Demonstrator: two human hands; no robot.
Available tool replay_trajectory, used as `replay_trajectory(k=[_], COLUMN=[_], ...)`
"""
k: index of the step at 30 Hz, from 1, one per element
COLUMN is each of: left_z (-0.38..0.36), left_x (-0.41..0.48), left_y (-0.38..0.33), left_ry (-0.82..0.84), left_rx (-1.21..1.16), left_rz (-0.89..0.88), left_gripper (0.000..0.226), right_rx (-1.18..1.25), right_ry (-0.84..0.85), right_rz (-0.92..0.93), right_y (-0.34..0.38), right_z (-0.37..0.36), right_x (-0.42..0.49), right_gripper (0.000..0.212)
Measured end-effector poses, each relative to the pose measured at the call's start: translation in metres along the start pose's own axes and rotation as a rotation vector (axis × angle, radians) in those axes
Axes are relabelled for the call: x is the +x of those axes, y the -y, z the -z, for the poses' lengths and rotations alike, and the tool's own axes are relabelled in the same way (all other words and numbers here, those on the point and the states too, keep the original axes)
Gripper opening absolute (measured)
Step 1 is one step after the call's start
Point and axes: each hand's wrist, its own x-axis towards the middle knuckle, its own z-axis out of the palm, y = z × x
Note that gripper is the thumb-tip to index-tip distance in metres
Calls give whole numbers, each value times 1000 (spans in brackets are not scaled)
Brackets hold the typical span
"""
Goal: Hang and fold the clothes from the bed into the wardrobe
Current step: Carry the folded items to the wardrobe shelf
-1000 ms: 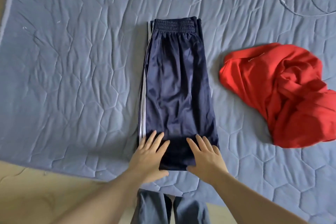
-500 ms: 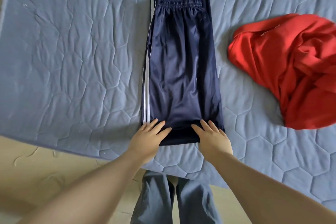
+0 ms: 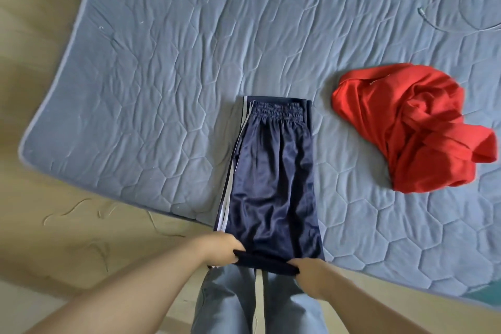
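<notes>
Blue quilted bed (image 3: 162, 76) is bearing the shorts (image 3: 271, 184) at six o'clock; left hand (image 3: 219, 249) and right hand (image 3: 311, 274) are each gripping a hem corner. Ideally both are lifting level toward the waistband (image 3: 279, 111).

One view only, worn on the person's head; it looks forward and steeply down over the near edge of the bed (image 3: 162, 89), facing toward 12 o'clock across the mattress; it sits close, the left hand (image 3: 219, 248) and right hand (image 3: 310, 274) large at 6 o'clock, with the person's legs (image 3: 230, 304) straight beneath; the wide lens bows the bed's edge from 9 o'clock round to 5 o'clock; the navy shorts (image 3: 271, 184) lie at centre, the red garment (image 3: 406, 127) at 3 o'clock, the floor (image 3: 54, 225) at 8 o'clock.
</notes>
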Motion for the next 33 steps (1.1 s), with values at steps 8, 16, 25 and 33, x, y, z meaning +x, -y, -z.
replay_trajectory(k=[8,16,25,33], left_z=[55,164,216,162], left_x=[-34,-46,-15,60], left_y=[-16,-26,-16,13], left_ry=[-111,-442,-1022,-950], left_rx=[-19,25,-16,-67], left_rz=[30,-32,-46,108], left_gripper=[16,14,66,97], right_rx=[-61,-77,42,347], right_ry=[-121,-580,-1019,-791], right_rz=[2,-37,-79,-216], right_y=[17,30,47,23], right_z=[65,177,218,182], right_x=[-28,-58,-30,38], right_gripper=[43,38,55,74])
